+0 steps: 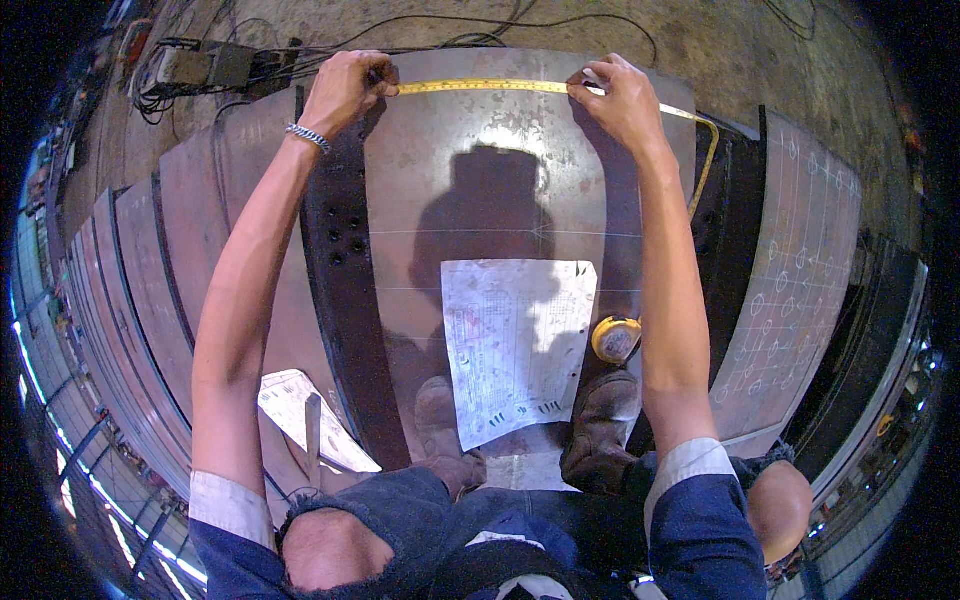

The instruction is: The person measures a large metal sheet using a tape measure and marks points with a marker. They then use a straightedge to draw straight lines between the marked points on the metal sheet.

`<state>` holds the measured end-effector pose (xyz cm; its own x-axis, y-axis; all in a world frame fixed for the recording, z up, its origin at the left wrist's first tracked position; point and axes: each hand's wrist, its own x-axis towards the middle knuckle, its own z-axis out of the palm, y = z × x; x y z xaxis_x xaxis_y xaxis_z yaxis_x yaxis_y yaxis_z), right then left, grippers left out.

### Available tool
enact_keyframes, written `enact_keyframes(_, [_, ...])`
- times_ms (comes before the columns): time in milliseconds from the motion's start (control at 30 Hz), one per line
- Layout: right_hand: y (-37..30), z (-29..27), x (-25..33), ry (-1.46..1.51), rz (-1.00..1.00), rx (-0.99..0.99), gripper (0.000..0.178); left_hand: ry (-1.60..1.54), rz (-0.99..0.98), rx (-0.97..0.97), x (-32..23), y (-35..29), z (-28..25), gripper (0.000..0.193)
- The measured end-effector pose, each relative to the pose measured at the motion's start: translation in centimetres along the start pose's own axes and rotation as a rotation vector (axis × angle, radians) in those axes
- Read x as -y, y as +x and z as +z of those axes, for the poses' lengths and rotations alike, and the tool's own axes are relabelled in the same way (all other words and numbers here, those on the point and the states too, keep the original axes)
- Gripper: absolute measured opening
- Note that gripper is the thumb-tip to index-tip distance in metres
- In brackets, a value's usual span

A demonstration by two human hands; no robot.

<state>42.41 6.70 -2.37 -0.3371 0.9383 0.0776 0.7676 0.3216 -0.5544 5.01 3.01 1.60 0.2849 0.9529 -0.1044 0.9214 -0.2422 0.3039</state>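
Note:
Both arms reach to the far end of the steel beam (480,180), where a yellow tape measure blade (485,87) stretches across the flange. My left hand (348,92), with a chain bracelet at the wrist, pinches the blade's left end. Closed on the blade farther right is my right hand (622,103); a small whitish bit shows at its fingertips, too small to name. Past this hand the blade bends back toward me. Its round yellow case (615,340) rests on the steel beside my right forearm. A printed drawing sheet (520,350) lies between my arms.
My boots (603,425) stand on the beam. More steel pieces lie left, and a plate with chalk circles (800,270) lies right. Another paper (312,415) with a flat bar sits by my left knee. A machine with cables (195,70) is on the floor, far left.

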Motion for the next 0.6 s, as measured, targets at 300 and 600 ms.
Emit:
enact_keyframes(300, [-0.14,-0.11,0.18,-0.006,-0.021,-0.009,0.018,-0.026,-0.058,0.02,-0.12,-0.1,0.07,0.036])
enact_keyframes(600, [-0.22,0.15,0.06,0.028,-0.029,-0.051,0.016,-0.024,-0.031,-0.017,0.06,-0.24,0.28,0.033])
